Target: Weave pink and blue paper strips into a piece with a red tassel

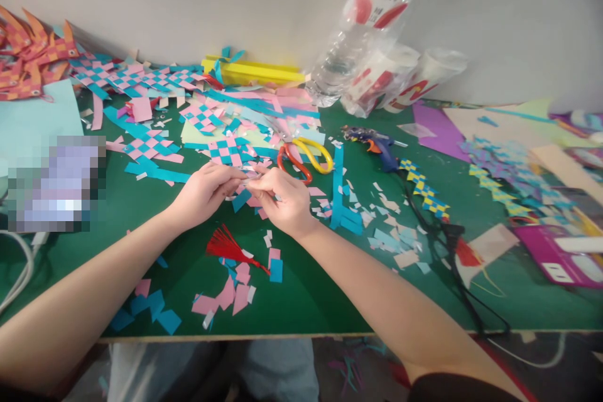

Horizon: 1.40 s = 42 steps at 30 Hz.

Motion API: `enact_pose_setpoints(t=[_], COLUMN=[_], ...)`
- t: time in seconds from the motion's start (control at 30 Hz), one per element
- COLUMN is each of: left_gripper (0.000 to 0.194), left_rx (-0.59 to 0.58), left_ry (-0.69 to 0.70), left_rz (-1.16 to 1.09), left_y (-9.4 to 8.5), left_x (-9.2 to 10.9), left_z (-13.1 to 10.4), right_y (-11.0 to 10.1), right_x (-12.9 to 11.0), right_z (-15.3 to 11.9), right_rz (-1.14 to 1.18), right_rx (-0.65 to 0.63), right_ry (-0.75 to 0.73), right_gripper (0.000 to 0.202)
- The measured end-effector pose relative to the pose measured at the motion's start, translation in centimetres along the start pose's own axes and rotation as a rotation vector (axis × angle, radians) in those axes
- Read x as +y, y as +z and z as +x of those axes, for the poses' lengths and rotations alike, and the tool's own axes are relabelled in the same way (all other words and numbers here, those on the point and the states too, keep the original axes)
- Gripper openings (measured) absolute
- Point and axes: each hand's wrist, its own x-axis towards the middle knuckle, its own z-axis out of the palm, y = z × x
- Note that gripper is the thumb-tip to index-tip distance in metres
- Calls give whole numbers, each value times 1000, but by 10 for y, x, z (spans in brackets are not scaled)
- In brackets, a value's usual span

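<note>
My left hand [206,193] and my right hand [286,198] meet over the middle of the table, fingertips pinched close together. Something small and pale is between them, mostly covered by the fingers; I cannot make out what it is. Just beyond lie scissors [315,156] with one red and one yellow handle. A pink-and-blue woven paper piece [227,149] rests behind my hands, with another woven piece [149,146] to the left. Nearer to me, a red tassel [230,244] lies on the green table [301,301] beside pink and blue paper scraps [227,294].
A glue gun [377,146] and its black cord lie right. Plastic-sleeved cups [384,78] stand at the back near a yellow strip [259,73]. Left are a phone [59,185] and orange woven fish [32,56]; far right, a purple box [556,257].
</note>
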Motion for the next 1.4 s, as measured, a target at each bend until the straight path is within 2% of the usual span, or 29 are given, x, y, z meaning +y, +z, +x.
enact_pose_setpoints(t=[0.4,0.67,0.97,1.17,1.4], left_gripper=[29,26,28,25,27], left_rx=[12,17,30,13,15], left_ry=[6,30,95,160,153], left_rz=[-10,-66,137,170,189], left_y=[2,1,4,5,6], left_x=[0,-4,-12,-11,-13], left_z=[0,0,-2,-3,-2], right_y=[3,2,0,-1,-1], right_x=[0,0,0,0,1], right_z=[2,2,4,3,0], right_rz=[94,31,-231,-246,-178], right_rx=[6,-4,-57,-84,-82], right_ry=[-17,-70,-79,-90,-77], right_gripper=[16,18,12,12,12])
